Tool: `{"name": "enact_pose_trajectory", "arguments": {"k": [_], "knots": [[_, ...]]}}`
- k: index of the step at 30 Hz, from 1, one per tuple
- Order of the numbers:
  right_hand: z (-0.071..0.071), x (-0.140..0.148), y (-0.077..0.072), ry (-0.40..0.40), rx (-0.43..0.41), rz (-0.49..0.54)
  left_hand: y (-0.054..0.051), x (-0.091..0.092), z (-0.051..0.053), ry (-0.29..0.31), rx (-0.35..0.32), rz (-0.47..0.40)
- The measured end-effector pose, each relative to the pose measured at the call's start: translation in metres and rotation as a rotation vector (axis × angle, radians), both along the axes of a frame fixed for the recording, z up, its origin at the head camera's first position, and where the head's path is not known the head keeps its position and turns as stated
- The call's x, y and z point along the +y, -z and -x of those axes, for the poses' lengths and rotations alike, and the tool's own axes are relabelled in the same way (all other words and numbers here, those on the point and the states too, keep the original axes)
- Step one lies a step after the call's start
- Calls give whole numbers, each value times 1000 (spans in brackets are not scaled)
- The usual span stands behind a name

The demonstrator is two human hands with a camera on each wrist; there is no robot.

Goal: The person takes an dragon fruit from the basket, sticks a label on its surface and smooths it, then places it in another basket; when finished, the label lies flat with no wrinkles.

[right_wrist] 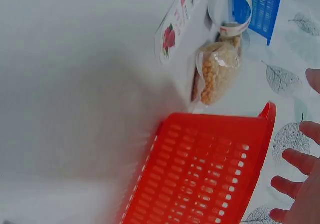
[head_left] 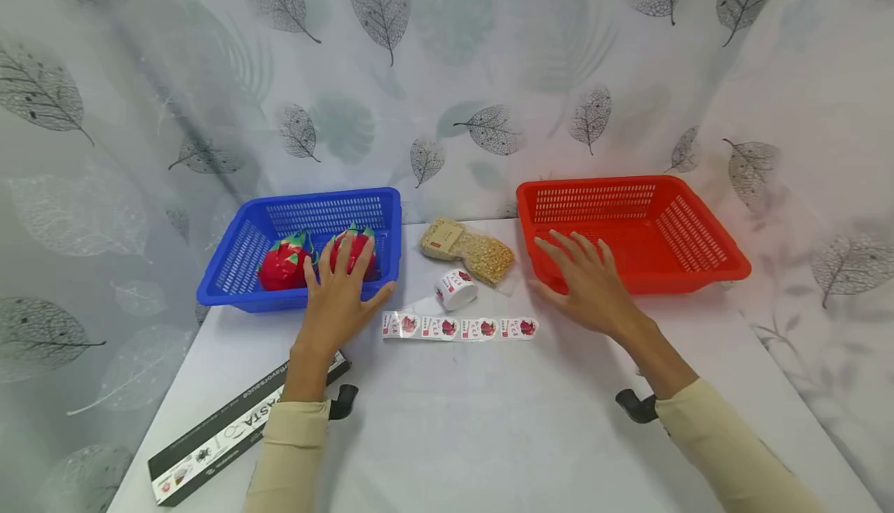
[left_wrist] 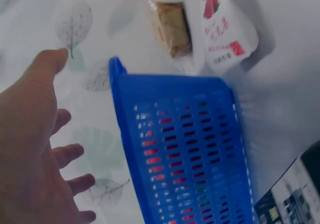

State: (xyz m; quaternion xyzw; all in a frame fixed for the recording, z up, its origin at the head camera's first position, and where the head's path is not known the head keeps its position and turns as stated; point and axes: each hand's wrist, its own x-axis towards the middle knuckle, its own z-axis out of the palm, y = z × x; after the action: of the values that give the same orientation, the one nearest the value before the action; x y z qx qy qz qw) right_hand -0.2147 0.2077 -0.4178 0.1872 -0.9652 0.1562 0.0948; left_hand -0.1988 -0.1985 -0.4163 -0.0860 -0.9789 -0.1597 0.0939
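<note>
Two red dragon fruits with green tips, one on the left (head_left: 282, 263) and one on the right (head_left: 365, 258), lie in a blue plastic basket (head_left: 240, 253). My left hand (head_left: 335, 299) is spread above the front of that basket, fingers apart and holding nothing. Over the left front corner of a red plastic basket (head_left: 698, 233) my right hand (head_left: 587, 284) hovers with its fingers spread, holding nothing. In the left wrist view the left hand (left_wrist: 30, 149) appears beside the blue basket's wall (left_wrist: 185, 144). The right wrist view shows the right hand (right_wrist: 305, 179) next to the red basket (right_wrist: 200, 169).
Between the baskets lie a clear bag of yellow grains (head_left: 489, 257) and a beige pack (head_left: 441, 239). In front of them is a roll of labels (head_left: 456, 289), with a strip of fruit labels (head_left: 461, 328) stretched out. A long pasta box (head_left: 230, 435) lies at the front left.
</note>
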Motion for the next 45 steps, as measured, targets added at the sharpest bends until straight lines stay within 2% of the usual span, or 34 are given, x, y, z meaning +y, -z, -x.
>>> {"name": "enact_pose_trajectory", "arguments": {"k": [7, 12, 16, 20, 25, 32, 38, 45], "knots": [[5, -29, 1, -19, -20, 29, -23, -34, 12, -24, -49, -136], [11, -65, 1, -52, -46, 45, -35, -48, 26, -35, -116, -121], [19, -98, 2, -94, -62, 46, -40, -52, 39, -29, -164, -82], [30, -129, 4, -129, -83, 51, -41, -52, 49, -19, -193, -63], [42, -158, 8, -161, -101, 71, -41, -50, 53, -10, -215, -68], [51, -195, 14, -165, -115, 16, -33, -52, 61, -20, -255, -110], [55, -217, 27, -145, -150, 33, -24, -51, 73, -4, -282, -89], [58, -227, 31, -128, -200, 59, -21, -48, 88, 17, -319, -26]]}}
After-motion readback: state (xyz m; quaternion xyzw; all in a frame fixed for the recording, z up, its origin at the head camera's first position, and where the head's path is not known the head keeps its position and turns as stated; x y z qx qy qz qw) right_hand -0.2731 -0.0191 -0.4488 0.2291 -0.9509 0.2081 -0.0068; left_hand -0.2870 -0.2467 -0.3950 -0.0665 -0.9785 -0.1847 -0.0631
